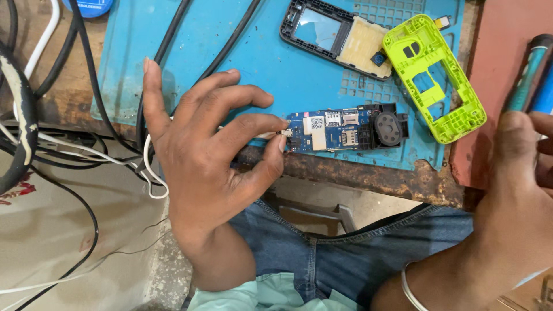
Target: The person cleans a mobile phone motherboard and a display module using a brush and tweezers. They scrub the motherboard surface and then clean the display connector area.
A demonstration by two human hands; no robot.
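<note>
1. A small white square label (317, 122) with a dark code pattern sat on the blue circuit board (337, 130), near the board's left end, at the front edge of the desk (368, 173).
2. A rectangular screen window (318, 29), pale blue and glossy, lay in the black phone frame (334, 35) at the top of the blue mat (242, 52).
3. A round blue label (87, 6), cut off by the picture's top edge, showed at upper left.

A phone repair workshop; a worn wooden bench (368, 175) carries a blue work mat (253, 52), a bare circuit board (337, 131), opened phone shells (435, 78); tangled cables (80, 86) trail alongside.
</note>
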